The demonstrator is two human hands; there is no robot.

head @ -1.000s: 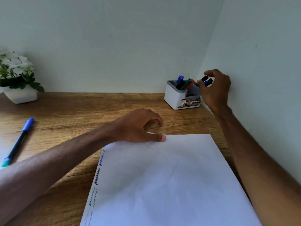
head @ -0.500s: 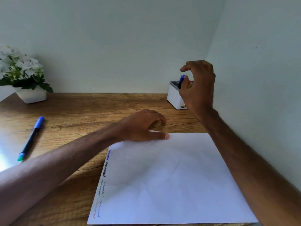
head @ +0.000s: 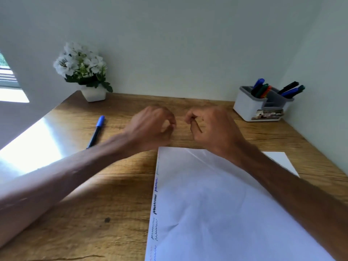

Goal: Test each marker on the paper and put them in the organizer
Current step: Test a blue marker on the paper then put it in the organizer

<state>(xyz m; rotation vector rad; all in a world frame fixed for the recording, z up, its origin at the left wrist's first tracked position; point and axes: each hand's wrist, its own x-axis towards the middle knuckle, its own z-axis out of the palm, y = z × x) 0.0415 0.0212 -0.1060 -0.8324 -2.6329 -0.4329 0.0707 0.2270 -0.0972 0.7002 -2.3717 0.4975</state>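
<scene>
Head view: both hands sit mid-frame above the desk (head: 188, 104), just past the top edge of the paper (head: 216, 204), and both are smeared by motion. The left hand (head: 150, 127) and right hand (head: 212, 129) are loosely curled with fingertips near the thumbs; neither seems to hold anything, though the blur makes that hard to confirm. The left forearm covers the lower end of the loose marker (head: 96, 131), which lies at centre left of the frame, blue cap pointing away. The paper's lower edge is cut off by the frame, and the right forearm crosses its upper right corner. Squiggles (head: 155, 196) run down its left margin, the faintest ones barely legible.

The organizer (head: 261, 106) stands at upper right, markers upright in it. A second ago the right hand was at the organizer; it has since pulled back to centre, and the left hand has lifted off the paper. The plant (head: 82, 70) now sits further into the frame.
</scene>
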